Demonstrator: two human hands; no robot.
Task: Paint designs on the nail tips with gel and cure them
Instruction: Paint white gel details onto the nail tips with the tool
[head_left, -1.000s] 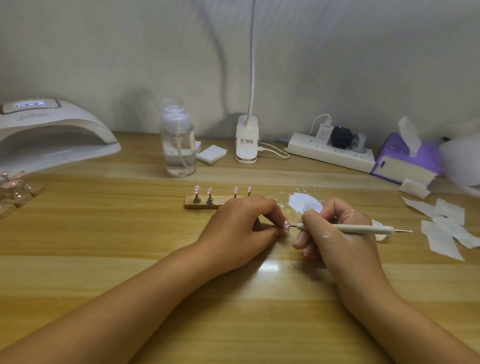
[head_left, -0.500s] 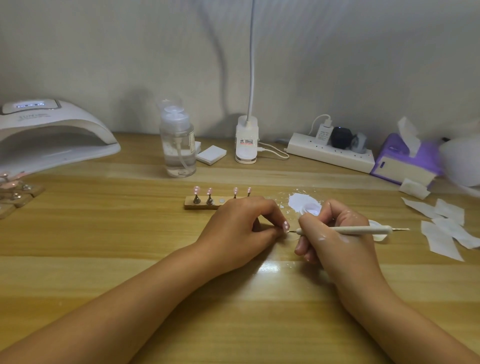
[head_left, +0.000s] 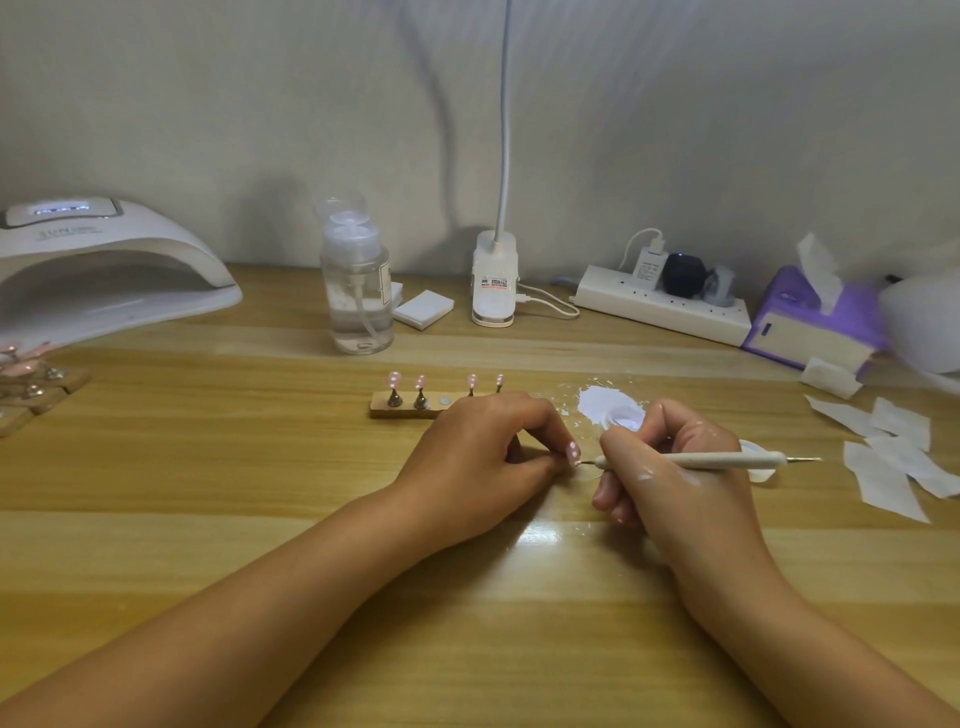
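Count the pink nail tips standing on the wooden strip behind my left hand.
4. Two tips at the strip's left end, two further right. The left hand covers the strip's right part, so more may be hidden.

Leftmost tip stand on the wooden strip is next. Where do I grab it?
Pinch the metal cone base under the pink tip, coming from the left end of the wooden strip. It stands upright, the next stand sits close on its right, and the tip's face is probably best left untouched.
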